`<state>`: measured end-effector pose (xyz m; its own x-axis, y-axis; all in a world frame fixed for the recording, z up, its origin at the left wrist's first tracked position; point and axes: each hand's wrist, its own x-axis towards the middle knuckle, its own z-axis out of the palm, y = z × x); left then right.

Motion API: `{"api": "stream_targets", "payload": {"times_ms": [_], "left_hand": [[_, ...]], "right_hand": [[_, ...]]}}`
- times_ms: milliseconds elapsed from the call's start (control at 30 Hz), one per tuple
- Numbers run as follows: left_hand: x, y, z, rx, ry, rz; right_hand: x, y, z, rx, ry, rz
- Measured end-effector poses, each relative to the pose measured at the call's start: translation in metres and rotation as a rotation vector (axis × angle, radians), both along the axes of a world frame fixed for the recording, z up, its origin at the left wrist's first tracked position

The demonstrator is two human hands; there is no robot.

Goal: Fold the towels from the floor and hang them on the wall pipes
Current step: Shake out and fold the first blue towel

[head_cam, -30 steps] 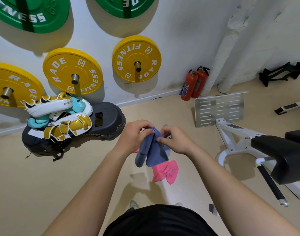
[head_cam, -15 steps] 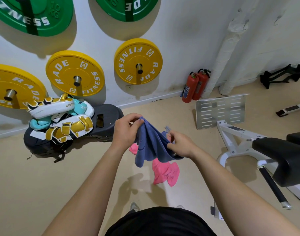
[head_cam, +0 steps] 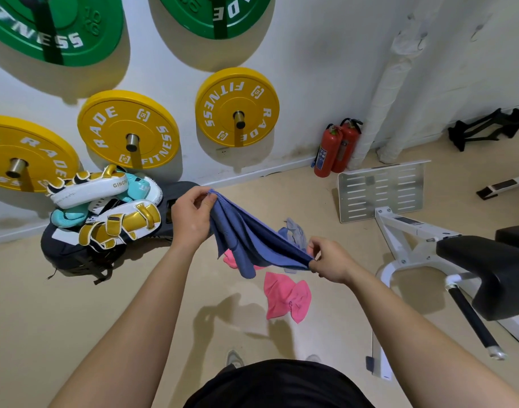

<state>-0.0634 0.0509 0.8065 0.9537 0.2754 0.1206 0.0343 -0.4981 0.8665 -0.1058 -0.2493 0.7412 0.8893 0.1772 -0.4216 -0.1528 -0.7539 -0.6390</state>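
Stretched wider, blue towel (head_cam: 246, 245) spans left hand (head_cam: 190, 219), right hand (head_cam: 329, 260) (pinched).

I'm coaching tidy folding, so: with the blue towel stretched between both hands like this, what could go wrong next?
1. The blue towel is only pinched at two ends, by the left hand and the right hand. Its middle hangs bunched, so a fold started now would likely come out crooked, or an end might slip free.
2. The pink towel lies on the floor just ahead of the person's shoes; a step forward could tread or slip on it.
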Motion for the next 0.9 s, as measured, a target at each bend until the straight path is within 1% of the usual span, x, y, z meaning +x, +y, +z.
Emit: {"api": "stream_targets", "payload": {"times_ms": [133, 233, 433, 533, 700, 800, 900], "left_hand": [[0.011, 0.013, -0.02, 0.068, 0.085, 0.083], [0.02, 0.019, -0.037, 0.091, 0.155, 0.127], [0.037, 0.02, -0.049, 0.084, 0.207, 0.147], [0.044, 0.019, -0.048, 0.091, 0.224, 0.136], [0.05, 0.02, -0.047, 0.095, 0.234, 0.148], [0.048, 0.021, -0.049, 0.095, 0.229, 0.143], [0.042, 0.022, -0.051, 0.093, 0.205, 0.126]], "right_hand": [[-0.002, -0.011, 0.007, 0.065, -0.059, -0.005], [-0.001, -0.011, 0.021, 0.088, -0.084, 0.06], [-0.001, -0.008, 0.044, -0.114, -0.046, 0.217], [-0.005, -0.01, 0.048, -0.123, -0.06, 0.252], [-0.01, -0.018, 0.049, 0.008, -0.165, 0.065], [-0.007, -0.021, 0.052, 0.027, -0.305, -0.087], [0.001, -0.024, 0.057, 0.169, -0.369, -0.249]]}}
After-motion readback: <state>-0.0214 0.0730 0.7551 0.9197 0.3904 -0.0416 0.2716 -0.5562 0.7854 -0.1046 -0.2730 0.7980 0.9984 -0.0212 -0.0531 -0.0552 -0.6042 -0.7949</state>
